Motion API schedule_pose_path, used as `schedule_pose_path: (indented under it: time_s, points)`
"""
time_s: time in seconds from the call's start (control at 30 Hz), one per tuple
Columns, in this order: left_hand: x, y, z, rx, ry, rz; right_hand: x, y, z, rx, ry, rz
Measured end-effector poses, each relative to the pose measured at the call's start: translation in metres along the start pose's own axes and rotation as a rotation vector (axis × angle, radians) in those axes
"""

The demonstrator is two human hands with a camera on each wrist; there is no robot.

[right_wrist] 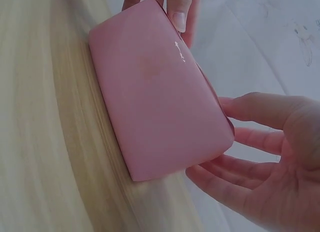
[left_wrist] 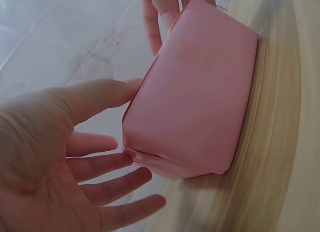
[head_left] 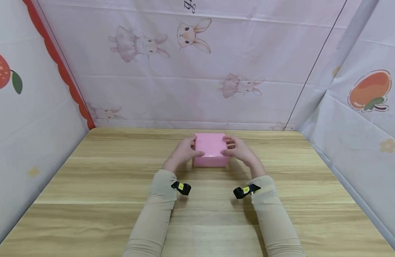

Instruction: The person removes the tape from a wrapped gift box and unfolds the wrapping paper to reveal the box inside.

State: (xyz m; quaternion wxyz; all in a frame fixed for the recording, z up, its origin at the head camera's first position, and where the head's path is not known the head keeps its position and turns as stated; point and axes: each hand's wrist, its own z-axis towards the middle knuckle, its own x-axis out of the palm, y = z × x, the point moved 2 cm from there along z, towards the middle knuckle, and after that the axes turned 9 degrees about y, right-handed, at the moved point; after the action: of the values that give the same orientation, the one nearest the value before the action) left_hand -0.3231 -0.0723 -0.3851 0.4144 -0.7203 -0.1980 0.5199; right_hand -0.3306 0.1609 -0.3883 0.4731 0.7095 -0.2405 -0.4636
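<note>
A pink box (head_left: 211, 144) with a flat square top stands on the wooden table, between my two hands. At its left side my left hand (head_left: 183, 151) rests its thumb on the top's front edge. The left wrist view shows the left fingers (left_wrist: 117, 185) fairly straight and spread beside the box's corner. On the other side, my right hand (head_left: 240, 151) touches the top edge with its thumb. Its extended fingers (right_wrist: 227, 191) lie along the box's right side in the right wrist view. The box's back and underside are hidden.
The wooden tabletop (head_left: 98, 189) extends around the box and both forearms. Behind it hangs a pale sheet (head_left: 184, 96) printed with rabbits. Side sheets with fruit prints (head_left: 368, 135) border the table left and right. A black strap with a camera (head_left: 181, 187) sits at each wrist.
</note>
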Motion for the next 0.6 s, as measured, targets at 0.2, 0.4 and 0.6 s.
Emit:
schedule_pose_path:
  time_s: [0.2, 0.4, 0.6]
  points:
    - [-0.002, 0.003, -0.001, 0.027, 0.015, 0.091, 0.000, -0.001, -0.001, -0.001, 0.006, -0.061]
    - [-0.004, 0.003, -0.003, 0.056, 0.017, 0.156, -0.004, 0.002, -0.003, 0.012, -0.013, -0.148]
    - [-0.007, 0.000, -0.008, 0.032, -0.054, 0.241, -0.009, 0.012, -0.006, -0.008, -0.103, -0.200]
